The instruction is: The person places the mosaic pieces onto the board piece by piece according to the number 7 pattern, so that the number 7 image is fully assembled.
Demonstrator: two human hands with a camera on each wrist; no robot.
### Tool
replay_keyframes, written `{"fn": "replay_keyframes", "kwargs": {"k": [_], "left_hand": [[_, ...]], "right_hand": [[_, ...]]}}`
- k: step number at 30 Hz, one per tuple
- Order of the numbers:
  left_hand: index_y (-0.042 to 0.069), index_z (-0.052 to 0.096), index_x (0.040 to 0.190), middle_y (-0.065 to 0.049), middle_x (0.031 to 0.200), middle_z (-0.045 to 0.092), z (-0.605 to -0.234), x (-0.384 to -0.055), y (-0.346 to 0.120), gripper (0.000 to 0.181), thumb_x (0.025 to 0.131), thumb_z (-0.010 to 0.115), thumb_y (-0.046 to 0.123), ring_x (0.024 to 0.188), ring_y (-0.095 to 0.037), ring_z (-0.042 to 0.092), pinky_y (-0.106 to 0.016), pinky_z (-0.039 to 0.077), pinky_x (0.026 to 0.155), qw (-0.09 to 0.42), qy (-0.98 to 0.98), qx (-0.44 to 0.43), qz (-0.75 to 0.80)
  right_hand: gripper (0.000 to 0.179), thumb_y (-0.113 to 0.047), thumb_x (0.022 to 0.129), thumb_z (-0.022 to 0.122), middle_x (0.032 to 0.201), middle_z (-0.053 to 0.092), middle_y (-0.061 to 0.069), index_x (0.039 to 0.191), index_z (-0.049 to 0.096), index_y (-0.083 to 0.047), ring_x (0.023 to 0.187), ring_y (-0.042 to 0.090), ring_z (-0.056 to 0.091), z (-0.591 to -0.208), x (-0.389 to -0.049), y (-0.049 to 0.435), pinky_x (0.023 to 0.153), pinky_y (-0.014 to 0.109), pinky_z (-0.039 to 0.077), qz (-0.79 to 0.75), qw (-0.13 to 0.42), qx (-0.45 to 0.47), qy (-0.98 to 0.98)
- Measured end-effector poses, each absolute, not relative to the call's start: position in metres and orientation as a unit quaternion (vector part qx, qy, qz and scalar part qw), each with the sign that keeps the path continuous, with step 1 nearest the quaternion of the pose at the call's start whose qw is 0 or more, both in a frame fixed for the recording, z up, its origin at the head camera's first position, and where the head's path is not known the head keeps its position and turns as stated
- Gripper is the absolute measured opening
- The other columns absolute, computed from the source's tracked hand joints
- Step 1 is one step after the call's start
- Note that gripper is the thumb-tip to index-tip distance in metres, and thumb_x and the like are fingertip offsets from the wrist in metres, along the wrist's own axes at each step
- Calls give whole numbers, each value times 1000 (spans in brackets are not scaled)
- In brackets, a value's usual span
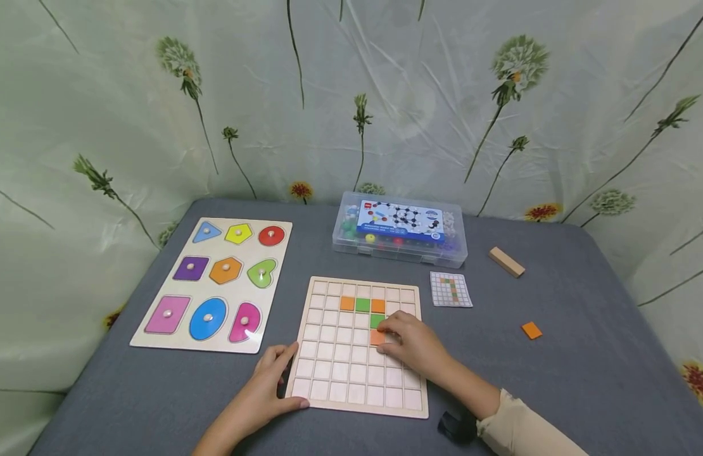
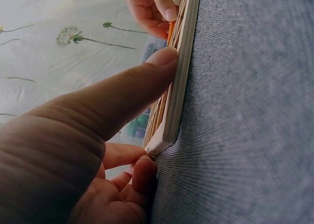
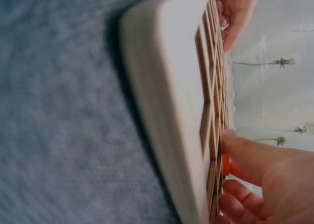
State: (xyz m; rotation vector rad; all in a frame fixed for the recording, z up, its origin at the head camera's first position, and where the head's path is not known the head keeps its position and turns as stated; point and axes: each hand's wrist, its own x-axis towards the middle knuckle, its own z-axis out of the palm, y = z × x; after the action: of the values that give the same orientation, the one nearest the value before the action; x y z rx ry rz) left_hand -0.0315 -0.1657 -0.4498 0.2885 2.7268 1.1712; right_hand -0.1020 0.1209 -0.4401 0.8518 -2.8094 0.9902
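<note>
Orange square tile point(image 1: 377, 338), edges grid-aligned, right hand point(image 1: 413, 344) pinching it, left hand point(image 1: 266, 387) gripping board point(image 1: 339, 372)

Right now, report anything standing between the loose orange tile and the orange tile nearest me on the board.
The right hand is in between, reaching over the board from its right to the nearest orange tile. Off that line, farther back than the loose orange tile, lies the printed card.
</note>
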Motion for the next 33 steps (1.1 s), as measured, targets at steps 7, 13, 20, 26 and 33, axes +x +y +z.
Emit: {"fn": "replay_keyframes", "kwargs": {"k": [7,13,20,26,33], "left_hand": [[1,38,135,-10,116,37,-450,-31,-165,95,59,81,38,80,-14,38,-24,38,67,80,910,99,395],[1,38,135,-9,117,37,-450,-31,-167,95,59,81,37,79,-13,38,-24,39,67,79,911,94,394],[1,38,135,-10,117,37,-451,-31,-166,95,59,81,39,79,-14,38,-24,39,67,82,910,94,395],[1,38,135,-10,117,37,-451,-31,-167,95,59,81,38,79,-13,39,-24,39,67,78,911,93,393],[1,38,135,-8,116,37,-451,-30,-166,95,59,82,37,80,-13,38,-24,39,68,79,909,95,397]], "right_hand": [[32,-17,73,74,97,59,-2,103,65,-7,86,12,56,-433,-97,129,72,28,46,373,16,268,-888],[21,-12,77,71,95,60,-3,97,66,-8,86,11,56,-430,-97,134,74,29,45,365,1,278,-888],[17,-13,77,70,90,59,-6,94,66,-10,81,8,53,-439,-99,128,73,28,44,343,1,259,-903],[16,-14,77,71,89,58,-7,91,66,-12,81,7,51,-440,-100,123,73,27,43,332,0,248,-910],[26,-12,75,72,97,58,-4,100,64,-7,87,13,55,-425,-92,132,75,32,45,365,-9,240,-899]]}}
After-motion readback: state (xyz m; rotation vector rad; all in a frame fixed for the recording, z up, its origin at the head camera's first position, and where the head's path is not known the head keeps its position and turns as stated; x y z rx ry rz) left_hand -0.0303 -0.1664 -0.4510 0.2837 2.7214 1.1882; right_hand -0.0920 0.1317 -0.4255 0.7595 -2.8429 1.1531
